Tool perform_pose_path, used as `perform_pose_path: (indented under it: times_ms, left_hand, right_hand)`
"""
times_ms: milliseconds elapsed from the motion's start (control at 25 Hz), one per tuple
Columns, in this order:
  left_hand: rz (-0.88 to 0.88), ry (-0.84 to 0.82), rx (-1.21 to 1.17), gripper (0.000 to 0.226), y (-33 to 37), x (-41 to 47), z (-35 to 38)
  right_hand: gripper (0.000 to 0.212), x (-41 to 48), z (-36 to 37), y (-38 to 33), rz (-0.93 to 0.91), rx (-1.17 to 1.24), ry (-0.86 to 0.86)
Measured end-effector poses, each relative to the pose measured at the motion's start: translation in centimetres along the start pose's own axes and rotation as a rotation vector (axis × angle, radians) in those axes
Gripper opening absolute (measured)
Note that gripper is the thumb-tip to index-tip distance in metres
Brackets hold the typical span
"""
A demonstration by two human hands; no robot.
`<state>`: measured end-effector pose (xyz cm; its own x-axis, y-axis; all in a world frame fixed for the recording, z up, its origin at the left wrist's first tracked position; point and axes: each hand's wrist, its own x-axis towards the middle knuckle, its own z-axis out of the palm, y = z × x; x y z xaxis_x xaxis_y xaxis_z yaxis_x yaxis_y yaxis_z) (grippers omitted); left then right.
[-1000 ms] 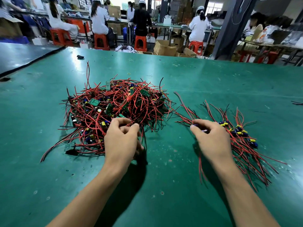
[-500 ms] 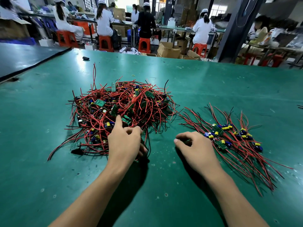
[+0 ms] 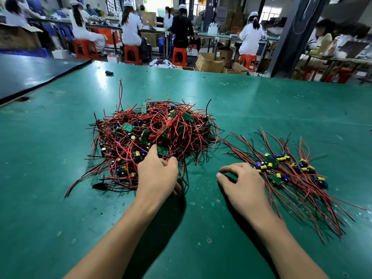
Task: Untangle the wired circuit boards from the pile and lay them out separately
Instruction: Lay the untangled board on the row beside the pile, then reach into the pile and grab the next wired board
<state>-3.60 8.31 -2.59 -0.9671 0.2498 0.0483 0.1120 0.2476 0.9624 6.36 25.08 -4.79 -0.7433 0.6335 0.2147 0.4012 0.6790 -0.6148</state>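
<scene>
Reaching into the near edge of the pile [image 3: 157,129] at frame centre, the left hand [image 3: 159,174] is being curled among wires, a pinch unconfirmable. The right hand [image 3: 243,184] is being held loosely curled and empty beside the laid-out boards [image 3: 291,174] at right, likely awaiting the next.

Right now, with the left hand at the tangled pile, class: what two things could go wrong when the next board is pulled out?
The left hand touches the near edge of the pile, where red wires loop through one another: pulling one board could drag neighbours along or strain its leads. The right hand sits beside the laid-out boards, which lie overlapping: a careless sweep might re-tangle them.
</scene>
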Motion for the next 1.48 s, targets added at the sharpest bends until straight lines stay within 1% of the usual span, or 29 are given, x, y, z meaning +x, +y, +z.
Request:
perform_pose_path:
  times_ms: [80,200,280,400,520,600,720,760,840,960,1040,1120,1160,1200,1280,1320,1400,1480]
  left_hand:
    - [-0.024,-0.004,-0.028,0.062,-0.2,0.4,-0.3]
    - [0.005,0.000,-0.127,0.039,-0.2,0.2,-0.5]
    - [0.033,0.008,-0.135,0.032,-0.2,0.2,-0.5]
    - [0.096,0.048,-0.030,0.029,-0.3,0.3,-0.5]
    - [0.204,0.090,0.211,0.033,-0.5,0.1,-0.4]
    - [0.238,0.092,0.224,0.036,-0.4,0.1,-0.2]
    - [0.244,0.038,0.200,0.039,-0.5,0.4,-0.2]
    - [0.254,0.043,0.201,0.038,-0.6,0.3,-0.2]
    - [0.262,0.113,0.125,0.029,-0.6,0.2,-0.1]
    - [0.269,0.274,0.009,0.014,-0.4,0.0,0.1]
    - [0.309,0.357,-0.016,0.011,-0.2,-0.2,0.2]
    - [0.421,0.409,-0.030,0.014,0.2,-0.7,0.4]
    - [0.508,0.394,-0.024,0.016,0.4,-1.2,0.6]
    - [0.597,0.338,-0.008,0.017,0.5,-1.6,1.0]
    - [0.736,0.162,0.077,0.017,0.3,-2.5,1.7]
    - [0.777,0.081,0.134,0.019,0.0,-2.8,2.0]
    - [0.784,-0.010,0.185,0.024,-0.4,-3.0,2.2]
    - [0.762,-0.055,0.141,0.029,-0.5,-3.0,2.2]
  right_hand:
    - [0.017,-0.1,0.1,-0.1,-0.004,0.007,-0.015]
    - [0.016,-0.2,0.0,-0.2,-0.002,0.001,-0.031]
    - [0.016,-0.2,-0.1,-0.3,0.000,0.012,-0.035]
    - [0.016,-0.1,-0.1,-0.3,-0.003,0.025,-0.033]
    - [0.015,-0.1,0.0,-0.1,-0.009,0.028,-0.031]
    - [0.014,-0.1,0.1,0.0,-0.014,0.031,-0.029]
    - [0.011,0.4,0.3,0.1,-0.003,0.084,-0.027]
    - [0.010,0.5,0.3,0.1,0.008,0.097,-0.025]
    - [0.010,0.6,0.4,0.1,0.017,0.105,-0.025]
    - [0.009,0.5,0.5,0.2,0.006,0.129,-0.030]
    - [0.007,0.4,0.3,0.1,-0.003,0.186,-0.009]
    - [0.003,0.4,0.1,-0.1,-0.015,0.299,-0.001]
    - [0.004,0.4,0.0,-0.4,-0.016,0.405,-0.045]
    - [0.011,0.2,-0.1,-0.8,-0.014,0.554,-0.133]
    - [0.027,-0.2,-0.5,-1.4,-0.003,0.876,-0.350]
    - [0.031,-0.4,-0.6,-1.8,0.009,0.981,-0.426]
    - [0.032,-0.6,-0.8,-2.1,0.036,1.071,-0.468]
    - [0.027,-0.5,-0.7,-2.1,0.058,1.106,-0.412]
